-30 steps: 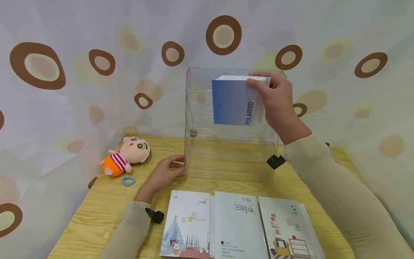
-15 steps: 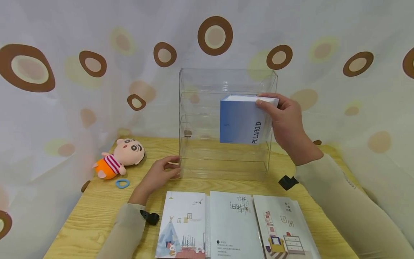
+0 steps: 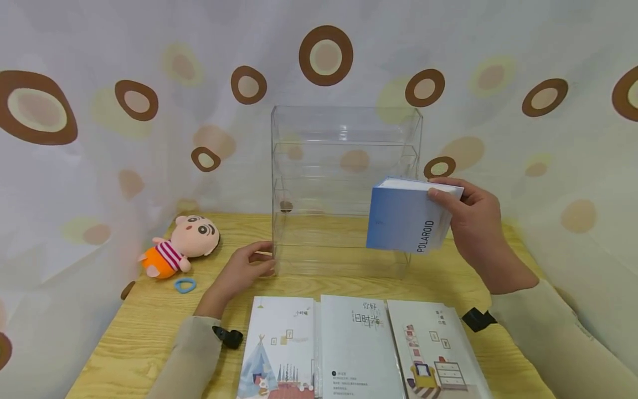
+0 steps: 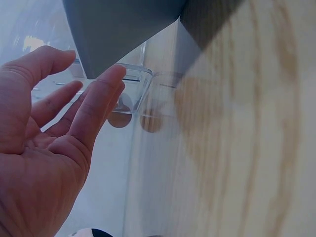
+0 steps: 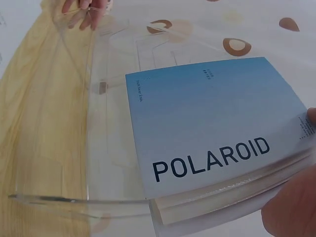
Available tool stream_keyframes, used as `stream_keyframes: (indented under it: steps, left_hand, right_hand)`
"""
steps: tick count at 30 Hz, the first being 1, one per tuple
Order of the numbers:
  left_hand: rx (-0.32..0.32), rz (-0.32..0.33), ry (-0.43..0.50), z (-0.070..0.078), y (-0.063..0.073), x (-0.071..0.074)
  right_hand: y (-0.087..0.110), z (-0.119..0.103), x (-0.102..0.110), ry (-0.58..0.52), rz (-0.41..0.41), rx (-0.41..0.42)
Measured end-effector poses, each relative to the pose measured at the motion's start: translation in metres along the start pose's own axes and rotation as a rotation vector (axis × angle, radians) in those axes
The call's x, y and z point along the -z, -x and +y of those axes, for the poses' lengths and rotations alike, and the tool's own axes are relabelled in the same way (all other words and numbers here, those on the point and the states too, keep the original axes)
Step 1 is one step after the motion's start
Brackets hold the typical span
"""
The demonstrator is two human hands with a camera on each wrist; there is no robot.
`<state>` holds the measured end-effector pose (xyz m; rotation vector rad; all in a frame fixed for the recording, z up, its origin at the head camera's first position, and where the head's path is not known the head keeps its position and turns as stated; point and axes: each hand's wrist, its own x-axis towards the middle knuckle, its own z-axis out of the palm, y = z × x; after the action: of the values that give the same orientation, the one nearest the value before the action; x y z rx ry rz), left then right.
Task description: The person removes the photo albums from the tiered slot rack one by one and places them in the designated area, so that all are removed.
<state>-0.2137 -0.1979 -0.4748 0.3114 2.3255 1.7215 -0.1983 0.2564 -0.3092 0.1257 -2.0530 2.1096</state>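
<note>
My right hand (image 3: 480, 230) pinches a blue-to-white photo album (image 3: 399, 216) marked POLAROID by its top right corner, thumb on the front cover. The album hangs upright in front of the lower right part of a clear acrylic tiered rack (image 3: 344, 143). Its cover (image 5: 212, 113) and the page edges below it show in the right wrist view. My left hand (image 3: 244, 270) is at the rack's lower left side, fingertips right at the clear wall. In the left wrist view, that hand (image 4: 54, 128) has its thumb and fingers spread apart, holding nothing.
Three pale illustrated albums (image 3: 279, 349) lie in a row at the table's front. A plush doll (image 3: 184, 246) and a blue ring (image 3: 185, 285) lie on the wooden table (image 3: 129, 343) at left. A spotted cloth (image 3: 239, 33) hangs behind.
My right hand has brought the album down and to the right, away from the rack's upper tiers. The left hand stays at the rack's side while the head view has turned slightly right.
</note>
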Motion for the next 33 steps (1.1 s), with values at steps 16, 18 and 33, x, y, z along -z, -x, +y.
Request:
stream_keyframes:
  steps: [16, 18, 33]
  left_hand:
    - [0.003, 0.005, 0.002, 0.001, 0.003, -0.002]
    - [0.002, 0.004, 0.001, 0.002, 0.002, -0.002]
    - [-0.01, 0.003, -0.016, 0.004, 0.001, -0.002]
  right_hand:
    - [0.05, 0.026, 0.056, -0.04, 0.008, 0.019]
    - [0.058, 0.029, 0.065, -0.053, 0.005, 0.036]
    - [0.104, 0.037, 0.134, -0.094, 0.04, 0.01]
